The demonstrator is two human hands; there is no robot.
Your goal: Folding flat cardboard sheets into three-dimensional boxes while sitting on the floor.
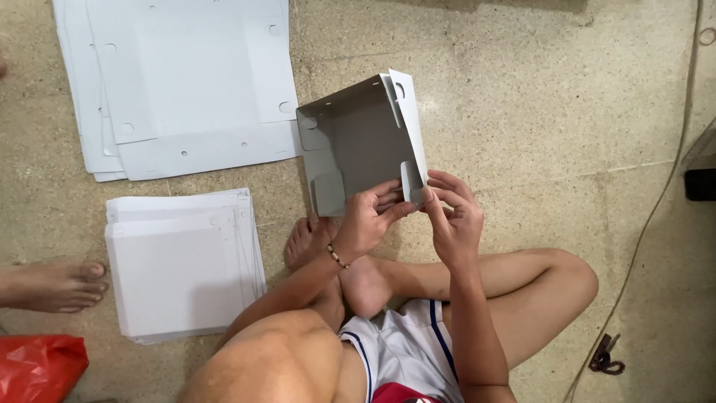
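Observation:
I sit cross-legged on the floor and hold a half-folded grey cardboard box [358, 138] in front of me, its sides standing up. My left hand [369, 220], with a bead bracelet on the wrist, grips the box's near edge. My right hand [451, 216] pinches the white side flap at the box's near right corner. Both hands touch the same corner, fingers close together.
A stack of flat white die-cut sheets [183, 261] lies on the floor at my left. A larger pile of flat sheets [179, 82] lies further away. Another person's foot [52, 287] and a red bag [37, 366] are at the left edge. A cable [649, 216] runs along the right.

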